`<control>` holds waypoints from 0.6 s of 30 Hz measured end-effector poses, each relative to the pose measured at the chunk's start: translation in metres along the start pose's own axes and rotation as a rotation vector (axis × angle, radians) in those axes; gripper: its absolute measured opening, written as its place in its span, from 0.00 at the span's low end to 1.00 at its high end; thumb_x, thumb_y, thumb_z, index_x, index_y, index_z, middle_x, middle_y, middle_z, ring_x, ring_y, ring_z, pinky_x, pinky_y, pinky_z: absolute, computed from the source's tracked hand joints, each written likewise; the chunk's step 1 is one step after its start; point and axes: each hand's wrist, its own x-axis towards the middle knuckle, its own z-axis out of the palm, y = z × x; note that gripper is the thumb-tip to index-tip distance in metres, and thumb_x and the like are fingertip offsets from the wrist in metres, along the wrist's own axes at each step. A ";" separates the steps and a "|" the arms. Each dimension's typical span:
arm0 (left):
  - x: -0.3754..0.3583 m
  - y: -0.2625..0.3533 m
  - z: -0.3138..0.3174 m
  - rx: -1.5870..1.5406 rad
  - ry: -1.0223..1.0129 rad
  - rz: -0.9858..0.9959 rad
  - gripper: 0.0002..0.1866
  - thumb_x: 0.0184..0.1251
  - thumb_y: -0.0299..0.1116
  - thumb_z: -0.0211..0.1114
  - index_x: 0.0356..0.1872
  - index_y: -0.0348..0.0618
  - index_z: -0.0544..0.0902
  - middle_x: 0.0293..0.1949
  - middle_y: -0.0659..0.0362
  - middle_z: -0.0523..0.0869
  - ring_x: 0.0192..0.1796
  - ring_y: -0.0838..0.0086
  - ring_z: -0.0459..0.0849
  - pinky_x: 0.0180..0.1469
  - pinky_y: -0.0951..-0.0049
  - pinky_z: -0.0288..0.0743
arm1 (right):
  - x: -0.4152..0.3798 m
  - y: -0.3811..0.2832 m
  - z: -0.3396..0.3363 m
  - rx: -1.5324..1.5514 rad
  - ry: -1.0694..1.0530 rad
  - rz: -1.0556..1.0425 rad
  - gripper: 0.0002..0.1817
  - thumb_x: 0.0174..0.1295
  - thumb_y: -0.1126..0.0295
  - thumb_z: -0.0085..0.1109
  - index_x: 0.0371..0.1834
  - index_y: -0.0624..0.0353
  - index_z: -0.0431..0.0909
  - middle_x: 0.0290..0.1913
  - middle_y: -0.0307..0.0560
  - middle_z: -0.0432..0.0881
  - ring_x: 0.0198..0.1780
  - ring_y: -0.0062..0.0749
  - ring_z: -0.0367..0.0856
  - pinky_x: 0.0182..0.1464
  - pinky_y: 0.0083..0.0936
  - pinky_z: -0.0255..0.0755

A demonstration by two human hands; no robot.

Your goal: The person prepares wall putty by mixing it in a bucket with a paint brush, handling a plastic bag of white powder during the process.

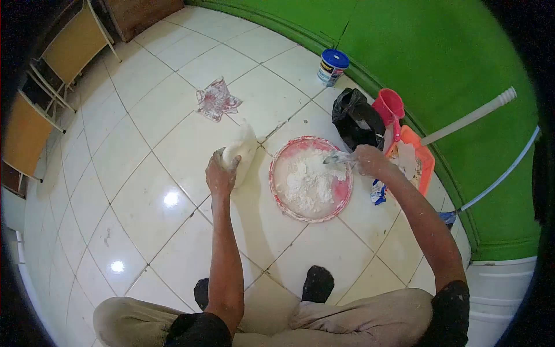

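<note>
My left hand (pixel 221 174) is closed on the gathered top of a white bag (pixel 246 151) that stands on the tiles left of the basin. In my right hand (pixel 370 162) is a putty knife (pixel 336 157), its greyish blade over the right side of the powder. A round pink basin (pixel 274 194) with a white-smeared rim rests on the floor between both hands. Heaped white powder (pixel 309 182) fills much of it, with pale wet-looking material along the left side.
Behind the basin are a black plastic bag (pixel 354 118), a pink dipper (pixel 388 104) and an orange tray (pixel 425 159) of scraps. A blue-lidded tub (pixel 333 66) stands near the green wall (pixel 439 58). A crumpled plastic sheet (pixel 217 99) lies farther back. Chairs (pixel 75 46) occupy the far left.
</note>
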 end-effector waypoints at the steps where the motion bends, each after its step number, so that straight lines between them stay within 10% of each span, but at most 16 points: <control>1: 0.001 -0.001 0.000 0.001 -0.013 -0.005 0.29 0.55 0.47 0.74 0.54 0.40 0.79 0.49 0.46 0.84 0.51 0.51 0.82 0.52 0.56 0.76 | 0.003 -0.006 0.004 0.044 -0.048 0.010 0.10 0.42 0.72 0.64 0.30 0.63 0.82 0.34 0.57 0.84 0.39 0.52 0.85 0.42 0.42 0.80; 18: -0.005 0.014 0.005 0.123 0.007 0.003 0.35 0.53 0.50 0.74 0.59 0.43 0.76 0.52 0.48 0.82 0.54 0.52 0.80 0.55 0.55 0.74 | -0.024 -0.014 0.002 0.148 -0.218 -0.174 0.13 0.42 0.75 0.61 0.35 0.62 0.83 0.34 0.57 0.83 0.40 0.51 0.85 0.42 0.41 0.79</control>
